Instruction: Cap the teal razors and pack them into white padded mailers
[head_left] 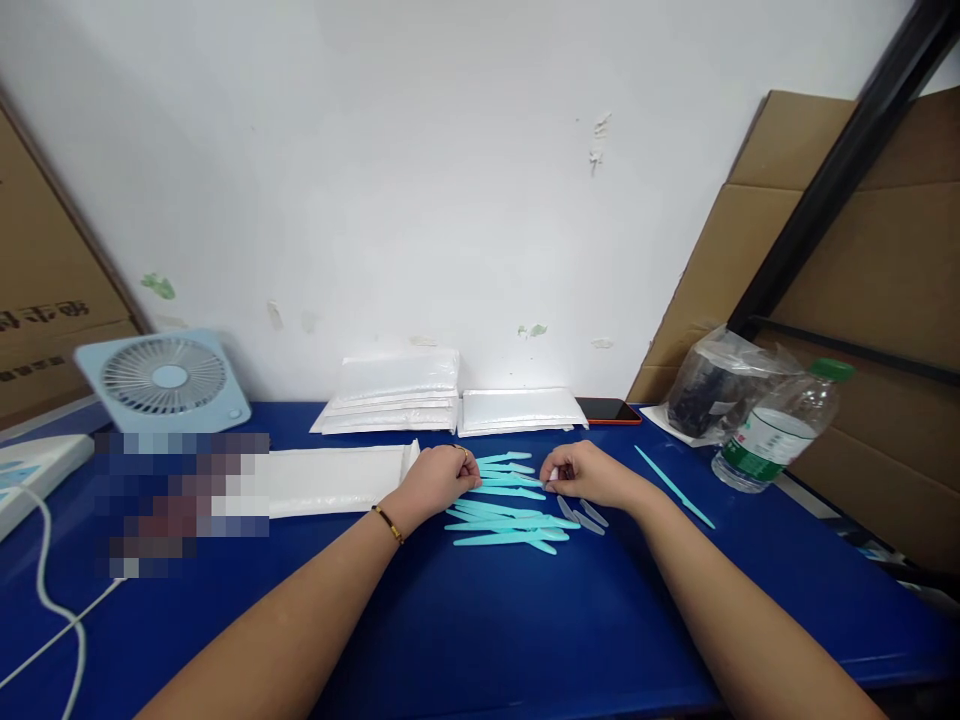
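The blue tabletop [450, 620] carries stacked white padded envelopes [397, 390] at the far side, center. Both hands are at the turquoise sticks [510, 524], which lie loosely piled mid-table. The left hand [442, 474] has its fingertips closed at the sticks' left ends; whether it pinches one cannot be told. The right hand [581, 474] has bent fingers at their right ends, grip unclear, near small clear caps [590, 515].
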